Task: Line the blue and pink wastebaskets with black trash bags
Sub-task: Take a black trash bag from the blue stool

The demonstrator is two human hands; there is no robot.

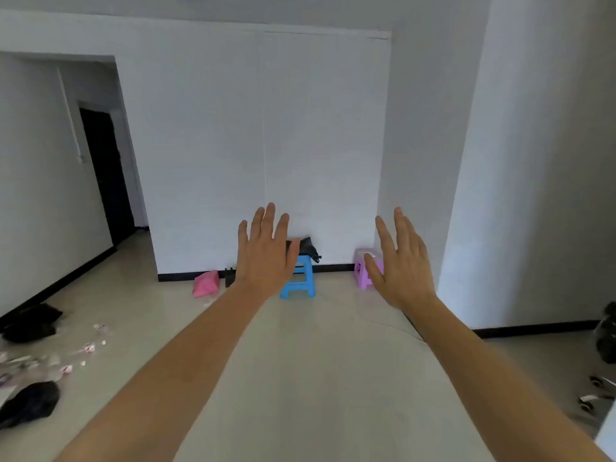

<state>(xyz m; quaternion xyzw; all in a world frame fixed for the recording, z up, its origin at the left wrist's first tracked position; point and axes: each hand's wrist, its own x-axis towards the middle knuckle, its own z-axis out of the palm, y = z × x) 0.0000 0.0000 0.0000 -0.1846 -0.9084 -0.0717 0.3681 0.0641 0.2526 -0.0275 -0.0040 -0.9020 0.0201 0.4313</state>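
Left hand [266,253] and right hand [401,261] raised, fingers spread, empty.

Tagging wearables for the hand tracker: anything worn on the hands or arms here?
Nothing visible. Left hand and right hand are bare: no gloves, rings, watch or bands. Both forearms are bare as far as the frame's lower edge, with no sleeve in view. No markers, straps or cables on either arm.

Glossy floor [300,361] (matt wall [233,128]), plastic stool [301,281]
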